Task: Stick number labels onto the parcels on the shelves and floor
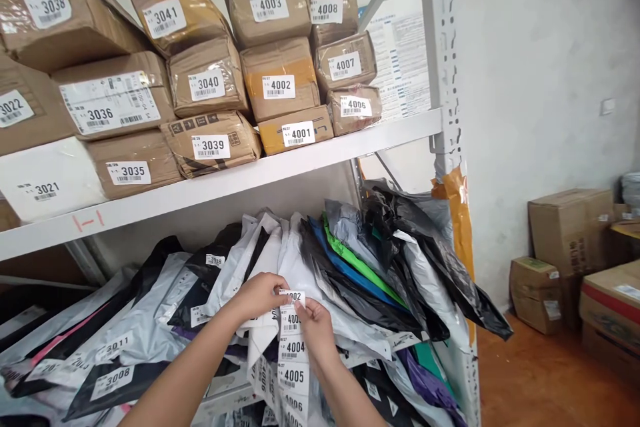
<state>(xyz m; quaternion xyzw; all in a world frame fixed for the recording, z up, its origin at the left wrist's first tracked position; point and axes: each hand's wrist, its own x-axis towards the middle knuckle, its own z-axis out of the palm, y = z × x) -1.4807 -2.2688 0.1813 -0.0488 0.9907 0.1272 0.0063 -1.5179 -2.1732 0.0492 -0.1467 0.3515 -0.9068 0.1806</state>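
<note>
Label strip (294, 348): white, printed, hanging in front of the lower shelf's bags between the two hands; 4002 at the top, then a partly covered number, 4004, 4005 and 4006 below. A further printed length hangs just to its left.

Left hand (261, 297): thumb and finger pinched on the strip's upper edge. Right hand (316, 328): gripping the strip just below, thumb over the partly covered number.

Lower shelf: plastic mailing bags, piled and leaning. Labelled, at left — black bag (95, 395) with 3008, grey bag (165, 310) with 3011. At right, green bag (345, 247) and blue bag (330, 257), no number showing on either; whether hidden faces carry one cannot be told.

Upper shelf (225, 180): cartons (273, 27), numbers on those in front, 4001 to 4004 and 4006 to 4009 among them.

Progress, as judged: cartons and left-hand bags look done; the labels from 4002 on remain on the strip — work apparently partway.
</note>
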